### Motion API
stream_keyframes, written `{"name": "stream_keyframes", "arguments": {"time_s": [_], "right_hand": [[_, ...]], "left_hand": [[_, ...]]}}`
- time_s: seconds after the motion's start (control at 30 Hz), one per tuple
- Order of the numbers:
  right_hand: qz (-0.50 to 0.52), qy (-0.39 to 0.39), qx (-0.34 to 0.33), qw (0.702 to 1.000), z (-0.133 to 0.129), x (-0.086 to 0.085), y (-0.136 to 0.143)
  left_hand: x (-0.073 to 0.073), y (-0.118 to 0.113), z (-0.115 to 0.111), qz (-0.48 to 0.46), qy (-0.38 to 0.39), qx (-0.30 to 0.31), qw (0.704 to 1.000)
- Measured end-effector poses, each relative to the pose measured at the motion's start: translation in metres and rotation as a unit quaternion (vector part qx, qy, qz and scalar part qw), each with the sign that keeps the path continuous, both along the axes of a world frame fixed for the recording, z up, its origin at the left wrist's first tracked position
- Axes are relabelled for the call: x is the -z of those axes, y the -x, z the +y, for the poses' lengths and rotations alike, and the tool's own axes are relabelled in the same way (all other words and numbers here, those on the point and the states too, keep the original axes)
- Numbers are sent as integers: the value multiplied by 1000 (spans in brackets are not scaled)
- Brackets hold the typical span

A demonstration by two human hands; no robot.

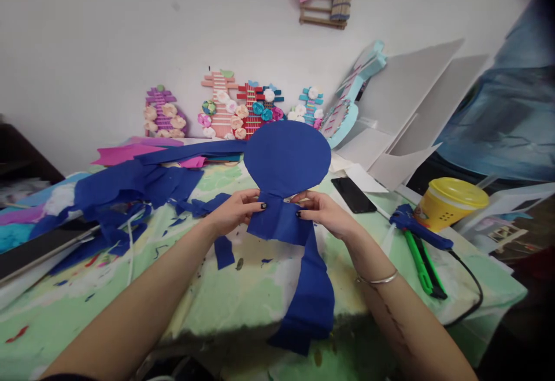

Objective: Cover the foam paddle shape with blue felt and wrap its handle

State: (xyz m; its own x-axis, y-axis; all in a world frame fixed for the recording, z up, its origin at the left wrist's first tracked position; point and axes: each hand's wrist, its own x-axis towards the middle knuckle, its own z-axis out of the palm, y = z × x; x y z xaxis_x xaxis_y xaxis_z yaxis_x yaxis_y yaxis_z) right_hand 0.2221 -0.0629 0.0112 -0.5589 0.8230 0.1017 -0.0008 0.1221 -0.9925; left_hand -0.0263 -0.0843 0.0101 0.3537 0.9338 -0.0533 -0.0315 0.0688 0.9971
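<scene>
A deep-blue piece point(286, 155) is held upright at the centre of the frame; its top is formed by a broad, smooth oval, narrowed below to a neck and a squarish, lightly creased flap; the flap is pinched at its left by the left hand point(238, 209) and at its right by the right hand point(323, 210); beneath, a blue strip point(310, 294) is draped past the front edge of the green tabletop point(243, 303).

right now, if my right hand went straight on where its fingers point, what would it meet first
Past the blue piece it pinches, your right hand would likely meet the left hand, though depth is unclear from one view.
</scene>
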Motion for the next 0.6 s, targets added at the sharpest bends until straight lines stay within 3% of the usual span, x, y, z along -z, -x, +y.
{"name": "stream_keyframes", "arguments": {"time_s": [0.1, 0.43, 0.6], "right_hand": [[1, -4, -29, 1000, 1, 3, 2], [-7, -20, -31, 999, -4, 6, 12], [-22, -31, 26, 999, -2, 14, 17]], "left_hand": [[0, -1, -1, -7, 9, 11, 1000], [12, 3, 6, -58, 48, 37, 996], [15, 5, 8, -91, 75, 46, 992]]}}
